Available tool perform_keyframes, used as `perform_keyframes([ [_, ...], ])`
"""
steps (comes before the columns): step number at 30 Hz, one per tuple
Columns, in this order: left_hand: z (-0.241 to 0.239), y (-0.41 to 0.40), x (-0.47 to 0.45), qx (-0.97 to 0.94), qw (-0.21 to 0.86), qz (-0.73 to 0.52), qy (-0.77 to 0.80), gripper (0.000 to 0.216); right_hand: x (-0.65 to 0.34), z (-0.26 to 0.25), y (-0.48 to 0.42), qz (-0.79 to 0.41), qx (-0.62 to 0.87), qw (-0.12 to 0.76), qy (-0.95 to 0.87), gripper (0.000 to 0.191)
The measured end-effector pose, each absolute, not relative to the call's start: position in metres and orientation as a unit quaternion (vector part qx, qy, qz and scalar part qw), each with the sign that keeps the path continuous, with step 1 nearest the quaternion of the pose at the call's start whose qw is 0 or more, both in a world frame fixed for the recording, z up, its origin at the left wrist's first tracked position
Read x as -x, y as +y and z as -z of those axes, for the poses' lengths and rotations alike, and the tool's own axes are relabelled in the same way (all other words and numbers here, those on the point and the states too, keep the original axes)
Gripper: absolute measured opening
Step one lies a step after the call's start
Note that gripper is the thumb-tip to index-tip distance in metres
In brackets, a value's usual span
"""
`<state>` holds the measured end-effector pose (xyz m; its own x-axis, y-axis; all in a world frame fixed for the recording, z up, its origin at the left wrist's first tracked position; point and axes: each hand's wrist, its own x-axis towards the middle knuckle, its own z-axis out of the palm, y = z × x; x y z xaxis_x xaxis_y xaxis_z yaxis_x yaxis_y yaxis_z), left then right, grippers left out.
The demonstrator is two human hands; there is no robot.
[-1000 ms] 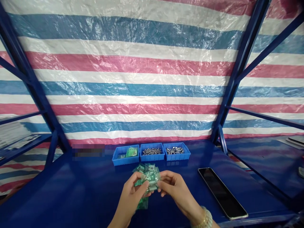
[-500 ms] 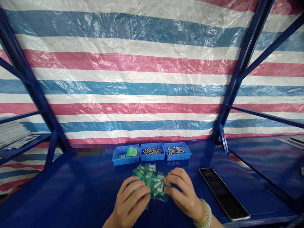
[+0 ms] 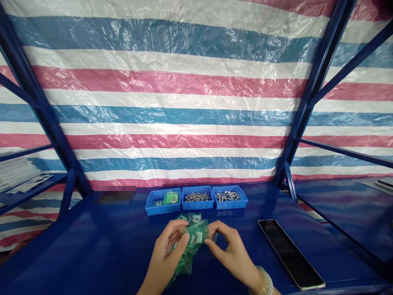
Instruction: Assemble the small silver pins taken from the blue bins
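Note:
A small green-tinted plastic bag (image 3: 197,237) with light metal pieces inside is pinched between my two hands. My left hand (image 3: 170,250) grips its left edge, thumb in front and fingers curled behind. Thumb and fingertips of my right hand (image 3: 229,250), a pale beaded bracelet on its wrist, close on the bag's right edge. Under and behind it lie several similar green bags (image 3: 186,264) on the blue table, partly covered by my left hand.
Three blue bins stand in a row beyond my hands: a left bin (image 3: 162,210) with green bags, a middle bin (image 3: 198,204) with small metal parts, a right bin (image 3: 231,203) with longer metal pieces. A black phone (image 3: 290,254) lies at right. Blue frame posts (image 3: 307,106) flank the table.
The held bag has come up off the pile and tilted. My left hand has turned so its thumb presses the bag's front, and the right hand has shifted slightly left.

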<state>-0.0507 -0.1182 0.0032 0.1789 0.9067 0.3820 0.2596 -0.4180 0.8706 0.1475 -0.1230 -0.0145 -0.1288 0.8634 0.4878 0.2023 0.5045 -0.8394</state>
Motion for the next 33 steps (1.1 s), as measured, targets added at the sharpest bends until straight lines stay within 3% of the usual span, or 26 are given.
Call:
perform_keyframes([
  [2, -0.002, -0.115, 0.053, -0.67, 0.403, -0.449, 0.433, 0.021, -0.142, 0.021, -0.122, -0.374, 0.39, 0.531, -0.653, 0.005],
  [4, -0.003, -0.105, 0.062, -0.677, 0.401, -0.429, 0.444, 0.025, -0.14, 0.026, -0.121, -0.423, 0.375, 0.524, -0.637, 0.009],
  [9, -0.016, -0.046, 0.117, -0.66, 0.122, -0.415, 0.614, 0.027, -0.141, 0.028, -0.12, -0.454, 0.361, 0.501, -0.642, 0.022],
  [12, -0.029, -0.002, 0.152, -0.621, 0.057, -0.376, 0.685, 0.024, -0.141, 0.028, -0.12, -0.448, 0.37, 0.506, -0.637, 0.022],
  [20, -0.021, 0.051, 0.152, -0.656, 0.037, -0.155, 0.738, 0.03, -0.14, 0.027, -0.122, -0.442, 0.372, 0.499, -0.647, 0.019],
  [33, -0.012, 0.055, 0.141, -0.648, 0.005, -0.027, 0.761, 0.031, -0.143, 0.017, -0.126, -0.426, 0.373, 0.501, -0.655, 0.014],
])
